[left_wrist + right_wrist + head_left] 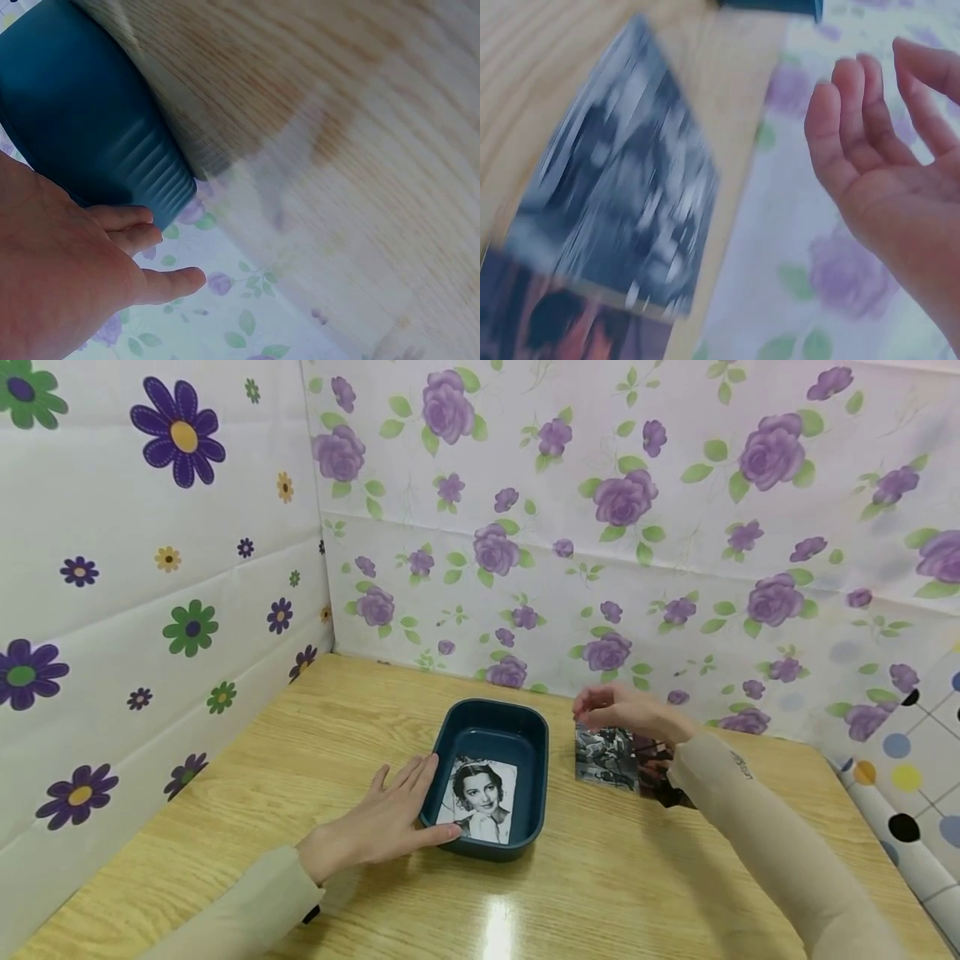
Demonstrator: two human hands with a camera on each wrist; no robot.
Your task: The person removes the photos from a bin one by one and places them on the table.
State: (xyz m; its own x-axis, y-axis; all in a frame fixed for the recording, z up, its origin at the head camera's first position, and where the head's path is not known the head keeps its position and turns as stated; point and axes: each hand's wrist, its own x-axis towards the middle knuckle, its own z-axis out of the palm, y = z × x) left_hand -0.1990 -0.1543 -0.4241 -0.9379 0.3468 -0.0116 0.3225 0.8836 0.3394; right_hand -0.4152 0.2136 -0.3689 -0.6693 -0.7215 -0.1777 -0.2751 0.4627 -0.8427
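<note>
My left hand (382, 822) rests against the left side of a dark blue rectangular tray (545, 768), its fingers fairly straight and its thumb over the near rim. Inside the tray, toward the near end, lies a black-and-white portrait photo (491, 835). To the right of the tray, my right hand (630, 710) hovers at the far edge of another black-and-white photo (606, 760). The right wrist view shows that hand's fingers loosely bent, nothing between them, apart from the blurred photo (622, 180). A darker colour photo (652, 764) adjoins it, partly hidden by the right forearm.
Everything stands on a light wood-grain table (360, 718). White flower-printed sheets (420, 485) rise behind and on the left. At the right edge hangs a dotted cloth (911, 777).
</note>
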